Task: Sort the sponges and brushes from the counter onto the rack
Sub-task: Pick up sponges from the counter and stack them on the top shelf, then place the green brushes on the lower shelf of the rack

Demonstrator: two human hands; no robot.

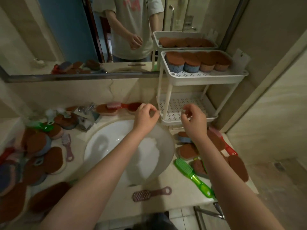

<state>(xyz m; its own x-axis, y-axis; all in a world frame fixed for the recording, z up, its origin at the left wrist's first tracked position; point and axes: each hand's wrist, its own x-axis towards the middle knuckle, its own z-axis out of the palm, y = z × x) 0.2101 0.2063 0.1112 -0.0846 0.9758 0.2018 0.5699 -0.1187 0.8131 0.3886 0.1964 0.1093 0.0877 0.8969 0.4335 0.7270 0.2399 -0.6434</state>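
The fingers [152, 110] of our left hand [146, 117] are loosely curled, thumb close to the forefinger, and we see nothing in them. They hang just beside the front post of the rack [206, 78]. On our right hand [194, 121] the fingers [186, 112] are drawn in narrow, with a pale speck at their tips; we cannot tell whether they pinch something. Both hands hover over the far rim of the sink [106, 143], in front of the rack's lower shelf [179, 105].

From the left, a heap of brown-topped sponges [37, 143] covers that side of the counter [174, 185]. A small green brush [43, 127] lies behind the heap and a mauve brush [67, 146] beside it, toward the sink. Next comes the faucet [87, 116]. Right of it a red brush [127, 106] with pink bristles rests across more sponges against the wall. A second mauve brush [150, 194] lies near the counter's front edge.

The rack stands at the back right, and its upper shelf holds a row of four sponges [197, 62] on edge, two with blue undersides and two paler. Right of the sink we find the right-side sponges [188, 151], a long green brush [191, 175] and, farthest right, a red-handled brush [230, 150].
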